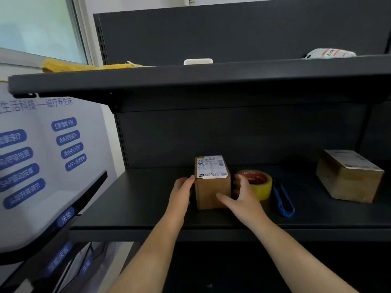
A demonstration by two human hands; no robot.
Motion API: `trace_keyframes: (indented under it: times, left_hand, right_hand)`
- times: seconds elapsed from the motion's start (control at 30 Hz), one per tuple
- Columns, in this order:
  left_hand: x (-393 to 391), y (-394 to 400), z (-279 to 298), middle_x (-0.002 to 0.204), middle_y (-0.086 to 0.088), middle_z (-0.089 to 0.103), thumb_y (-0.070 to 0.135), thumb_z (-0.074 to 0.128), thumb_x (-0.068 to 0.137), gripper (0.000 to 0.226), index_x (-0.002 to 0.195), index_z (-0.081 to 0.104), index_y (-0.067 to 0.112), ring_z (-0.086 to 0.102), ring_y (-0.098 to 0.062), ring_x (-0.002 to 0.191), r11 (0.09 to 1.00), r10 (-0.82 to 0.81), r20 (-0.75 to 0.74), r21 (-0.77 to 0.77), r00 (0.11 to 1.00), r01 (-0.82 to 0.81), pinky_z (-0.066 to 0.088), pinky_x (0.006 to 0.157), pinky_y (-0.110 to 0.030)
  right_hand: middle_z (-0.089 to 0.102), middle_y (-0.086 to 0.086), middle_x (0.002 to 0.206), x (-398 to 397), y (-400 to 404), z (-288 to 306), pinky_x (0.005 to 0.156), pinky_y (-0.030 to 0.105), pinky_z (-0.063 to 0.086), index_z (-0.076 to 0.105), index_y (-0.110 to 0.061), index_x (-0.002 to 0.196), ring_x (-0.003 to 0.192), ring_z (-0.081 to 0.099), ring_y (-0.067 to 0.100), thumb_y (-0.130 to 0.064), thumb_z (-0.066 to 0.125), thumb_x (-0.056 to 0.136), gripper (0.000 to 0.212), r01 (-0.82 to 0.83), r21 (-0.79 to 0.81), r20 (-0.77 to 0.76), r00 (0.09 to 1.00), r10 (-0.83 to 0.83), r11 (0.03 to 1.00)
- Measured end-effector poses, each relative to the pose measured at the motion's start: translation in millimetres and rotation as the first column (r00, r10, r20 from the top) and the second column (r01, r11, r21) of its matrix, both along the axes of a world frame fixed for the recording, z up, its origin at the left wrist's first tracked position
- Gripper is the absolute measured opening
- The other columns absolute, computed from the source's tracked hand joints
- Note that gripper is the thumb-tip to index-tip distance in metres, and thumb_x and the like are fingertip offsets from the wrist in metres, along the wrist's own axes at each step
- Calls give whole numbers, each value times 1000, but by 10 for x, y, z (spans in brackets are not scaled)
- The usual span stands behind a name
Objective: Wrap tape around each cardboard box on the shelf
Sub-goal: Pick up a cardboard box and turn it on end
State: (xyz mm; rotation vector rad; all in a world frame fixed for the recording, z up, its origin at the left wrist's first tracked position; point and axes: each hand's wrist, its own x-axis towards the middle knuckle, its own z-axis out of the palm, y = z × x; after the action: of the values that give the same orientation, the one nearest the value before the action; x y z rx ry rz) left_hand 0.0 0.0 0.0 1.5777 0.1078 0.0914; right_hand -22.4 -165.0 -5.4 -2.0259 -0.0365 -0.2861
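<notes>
Both hands, L [182, 192] & R [241, 197], fingers gripping small box [212, 192] on shelf [137, 208].

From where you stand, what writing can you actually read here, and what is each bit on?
"APP+语音控制": blue button on the wall poster.
"床垫": blue button lower on the same poster.
Small box, white label: barcode and print, too small to read.
Tape roll, red core: white lettering, blurred.
Right box, label: unreadable.
</notes>
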Motion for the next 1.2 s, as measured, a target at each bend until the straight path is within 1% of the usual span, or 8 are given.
trace_keyframes:
  times: [0.1, 0.27, 0.37, 0.47, 0.73, 0.87, 1.0, 1.2]
  left_hand:
    - [82, -40, -42, 124, -5, 52, 43, 38, 96, 46, 134, 39, 18, 49, -20, 114, 1000, 22, -19, -14, 1000, -22, 40, 98, -38]
    - [184, -111, -72, 127, -6, 51, 43, 32, 97, 46, 135, 40, 18, 46, -4, 80, 993, 75, -62, 90, 995, -69, 39, 67, -20]
    - [300, -154, -44, 139, -10, 45, 52, 20, 95, 54, 138, 38, 23, 46, -23, 121, 957, 47, -228, 289, 972, 22, 31, 107, -41]
    - [380, -177, -44, 140, -12, 44, 54, 14, 95, 58, 138, 37, 24, 40, -28, 129, 931, 75, -288, 363, 955, 36, 18, 114, -43]
    - [202, -104, -46, 127, -11, 55, 54, 39, 91, 55, 134, 45, 20, 52, -26, 115, 993, -38, -190, -118, 981, 16, 40, 100, -38]
    - [-63, -26, -41, 121, -2, 61, 60, 54, 76, 61, 128, 49, 29, 59, -20, 109, 914, -180, 126, -346, 976, 213, 52, 90, -41]
    - [-217, 18, 28, 113, 8, 68, 56, 71, 60, 78, 129, 44, 30, 65, -13, 103, 891, -222, 268, -335, 937, 307, 56, 75, -32]
    - [-315, 19, 65, 117, 5, 66, 46, 68, 60, 71, 125, 46, 32, 63, -17, 106, 904, -191, 345, -302, 919, 302, 53, 84, -38]
  right_hand:
    - [39, -3, 141, 60, 65, 60, 94, 23, 32, 29, -27, 137, 119, 34, 4, -38, 73, 74, 78, 11, -29, 130, 991, -7, 1000]
    - [40, -1, 139, 191, 185, 146, 97, 28, 38, 30, -27, 138, 124, 39, 13, -48, 66, 78, 73, 15, -10, 118, 993, -14, 1000]
    - [43, 0, 138, 234, 208, 146, 98, 31, 40, 30, -27, 139, 125, 41, 16, -49, 62, 80, 71, 32, 42, 90, 995, -36, 999]
    - [44, -1, 137, 240, 212, 129, 92, 27, 39, 31, -28, 138, 124, 41, 15, -47, 61, 82, 66, 23, 89, 90, 995, -31, 996]
    - [48, -8, 133, 100, 246, 141, 95, 23, 40, 36, -33, 133, 118, 44, 5, -37, 66, 81, 60, -53, 173, 229, 973, 13, 983]
    - [46, -11, 135, -84, 276, 173, 99, 30, 44, 36, -34, 132, 123, 43, 3, -35, 69, 78, 63, -117, 117, 403, 913, 61, 986]
    - [43, -10, 137, -225, 288, 172, 98, 32, 45, 33, -36, 134, 126, 41, 5, -32, 70, 78, 67, -182, 99, 495, 862, 110, 978]
    - [52, -23, 126, -354, 295, 193, 86, 17, 48, 41, -50, 119, 119, 48, -1, -47, 64, 76, 49, -348, 336, 443, 879, 180, 875]
